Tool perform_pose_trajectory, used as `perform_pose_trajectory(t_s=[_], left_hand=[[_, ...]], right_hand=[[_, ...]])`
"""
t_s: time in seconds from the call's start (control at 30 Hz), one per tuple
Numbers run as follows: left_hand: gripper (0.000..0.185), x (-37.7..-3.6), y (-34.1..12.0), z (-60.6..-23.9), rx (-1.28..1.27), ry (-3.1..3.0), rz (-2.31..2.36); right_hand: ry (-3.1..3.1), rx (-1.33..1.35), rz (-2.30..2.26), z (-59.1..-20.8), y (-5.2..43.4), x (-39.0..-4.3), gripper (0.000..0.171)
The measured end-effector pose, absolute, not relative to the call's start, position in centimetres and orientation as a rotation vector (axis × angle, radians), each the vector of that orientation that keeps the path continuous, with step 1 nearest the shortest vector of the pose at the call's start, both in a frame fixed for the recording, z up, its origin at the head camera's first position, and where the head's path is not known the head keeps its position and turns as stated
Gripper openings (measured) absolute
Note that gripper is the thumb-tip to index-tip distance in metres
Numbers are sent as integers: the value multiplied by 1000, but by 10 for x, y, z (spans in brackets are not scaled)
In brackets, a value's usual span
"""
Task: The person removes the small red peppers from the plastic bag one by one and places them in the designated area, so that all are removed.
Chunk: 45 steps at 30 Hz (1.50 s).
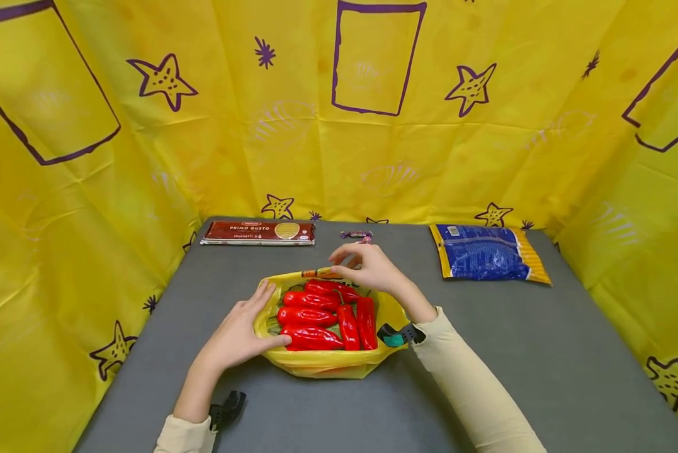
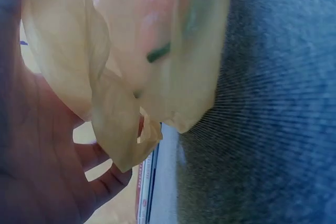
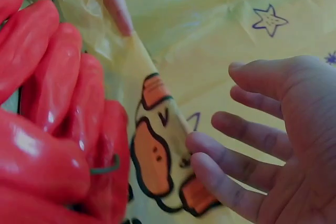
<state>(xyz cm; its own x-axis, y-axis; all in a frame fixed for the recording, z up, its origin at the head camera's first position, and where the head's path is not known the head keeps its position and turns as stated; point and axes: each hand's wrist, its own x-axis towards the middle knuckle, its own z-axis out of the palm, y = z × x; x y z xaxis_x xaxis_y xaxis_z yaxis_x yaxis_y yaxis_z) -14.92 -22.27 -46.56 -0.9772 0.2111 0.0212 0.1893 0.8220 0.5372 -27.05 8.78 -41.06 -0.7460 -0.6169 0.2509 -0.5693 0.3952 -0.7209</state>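
Head view: high, looking forward and down across the grey table (image 1: pixel 542 352) to the yellow backdrop; the yellow bag (image 1: pixel 327 362) sits centre frame, mid-distance. Left wrist view: very close, low beside the bag's outer wall (image 2: pixel 157 40), facing along the tabletop (image 2: pixel 278 129), tilted sideways. Right wrist view: very close at the bag's far rim (image 3: pixel 157 156), facing the red peppers (image 3: pixel 47 129) inside and the backdrop beyond. All three views share the bag.

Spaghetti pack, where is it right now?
Head view: the spaghetti pack lies at the table's far left edge against the yellow backdrop, behind the bag of red peppers, left of a small wrapped candy.
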Motion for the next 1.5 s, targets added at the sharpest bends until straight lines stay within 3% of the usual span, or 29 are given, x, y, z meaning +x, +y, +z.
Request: perform_pose_trajectory(t_s=[0.33,0.83,1.5], left_hand=[[127,-144,-225,-482,368,2914,937],[128,-149,-222,-485,395,2896,963],[129,-146,-223,-483,370,2861,966]], right_hand=[[2494,-995,-1268,-436,56,-280,18],[2644,-1141,-911,-460,44,-295,17],[2422,-1221,-717,-465,50,-321,50]])
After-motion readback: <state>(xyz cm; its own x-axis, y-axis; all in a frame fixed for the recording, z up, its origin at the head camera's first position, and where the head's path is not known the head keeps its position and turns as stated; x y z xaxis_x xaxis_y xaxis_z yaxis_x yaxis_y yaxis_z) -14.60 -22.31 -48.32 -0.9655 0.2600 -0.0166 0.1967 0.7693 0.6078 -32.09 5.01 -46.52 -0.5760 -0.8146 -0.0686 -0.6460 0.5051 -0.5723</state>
